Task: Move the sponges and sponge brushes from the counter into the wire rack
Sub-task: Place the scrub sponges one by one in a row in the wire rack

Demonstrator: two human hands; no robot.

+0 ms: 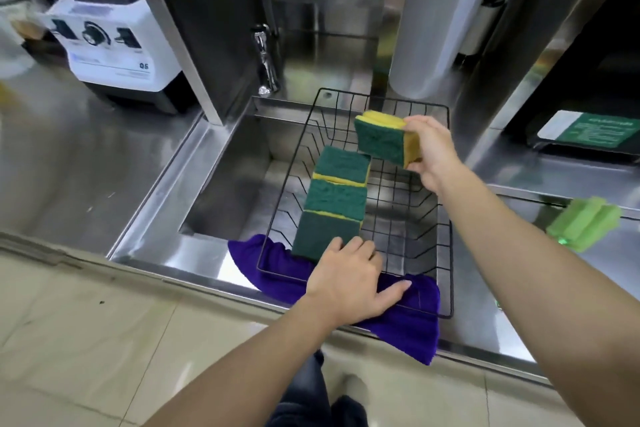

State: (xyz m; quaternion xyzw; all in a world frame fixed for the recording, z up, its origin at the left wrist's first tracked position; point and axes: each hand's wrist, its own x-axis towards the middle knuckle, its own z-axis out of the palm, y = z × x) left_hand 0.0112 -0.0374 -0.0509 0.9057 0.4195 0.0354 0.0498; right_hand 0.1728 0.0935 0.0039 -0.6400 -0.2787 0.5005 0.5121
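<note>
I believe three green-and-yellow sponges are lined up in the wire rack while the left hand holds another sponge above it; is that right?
Not quite: the head view shows the right hand holding the other sponge above the wire rack. The left hand rests at the rack's near edge by the three lined-up sponges.

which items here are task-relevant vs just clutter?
Job:
- wire rack
- three sponges standing in it
- sponge in right hand
- green sponge brush on the counter
- left hand at the nearest sponge

Lying about:
- purple cloth
- blender base
- tap
</note>
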